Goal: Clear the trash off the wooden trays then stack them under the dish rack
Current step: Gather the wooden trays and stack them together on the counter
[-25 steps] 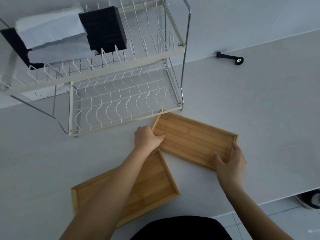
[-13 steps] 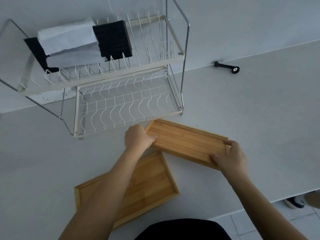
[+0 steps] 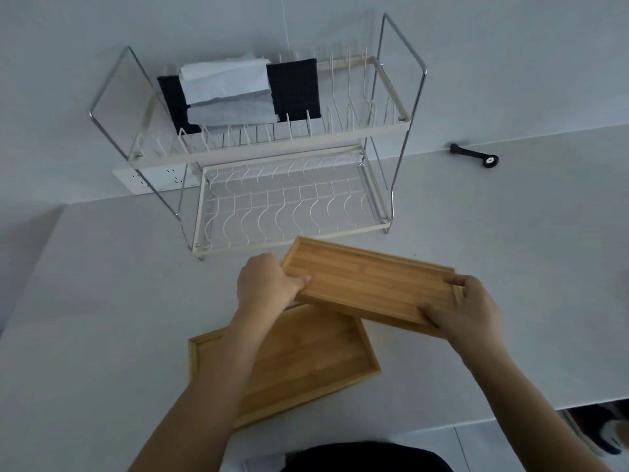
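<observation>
So both hands are on the upper wooden tray (image 3: 371,284) right now: the left hand (image 3: 267,287) is clamped around its left short end with the thumb hooked over the rim, and the right hand (image 3: 466,310) is wrapped around the right short end, fingers (image 3: 430,310) curling over the near edge. The tray sits tilted, its far left corner pointing at the front of the dish rack (image 3: 272,155) and almost meeting the bottom rail, and it looks lifted off the counter (image 3: 102,301), though I can't say for sure how far. The second wooden tray (image 3: 306,356) lies flat on the counter just below it, closer to the person, partly hidden by the left forearm, and its far edge tucks under the held one. Both trays look bare inside. The rack is a two-tier wire thing standing against the wall; the lower shelf has nothing on it, and the top tier holds a black pad (image 3: 294,88) with some folded white paper (image 3: 224,80) leaning in front. A white power strip (image 3: 155,177) peeks out behind the rack's left leg. Off to the right, near the wall, a small black handle with a wheel (image 3: 474,155) lies on the counter, well apart from everything else.
</observation>
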